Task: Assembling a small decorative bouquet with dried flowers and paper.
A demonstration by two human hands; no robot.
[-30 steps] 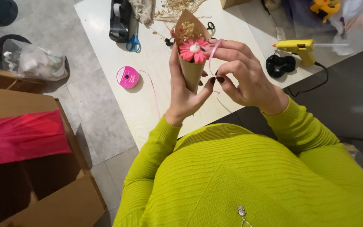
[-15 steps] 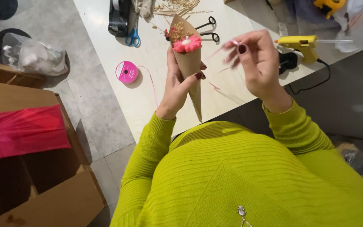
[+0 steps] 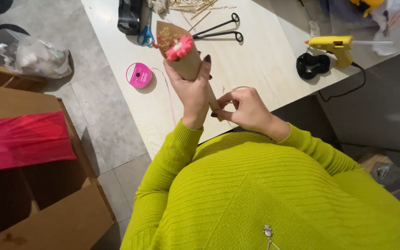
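Observation:
My left hand [image 3: 194, 90] grips a brown paper cone [image 3: 184, 64] around its middle and holds it upright over the pale table [image 3: 267, 60]. A pink flower [image 3: 179, 47] and dried beige sprigs stick out of the cone's open top. My right hand [image 3: 247, 109] is just right of the cone's lower tip, its fingers pinched at the tip; a thin pink ribbon loops above its knuckles. A pink ribbon spool [image 3: 138, 75] lies on the table left of the cone, with its loose thread trailing toward me.
Blue-handled scissors [image 3: 146, 34], a black tape dispenser [image 3: 129, 16] and long black scissors [image 3: 218, 28] lie at the table's far side. A yellow glue gun [image 3: 334, 45] and a black scrunchie [image 3: 313, 65] are at right. On the floor at left: a cardboard box [image 3: 47, 222], a red bag [image 3: 21, 141], a plastic bag [image 3: 28, 55].
My right hand dropped from beside the cone's top down to its lower tip. The cone in my left hand tilted and sits further from the camera.

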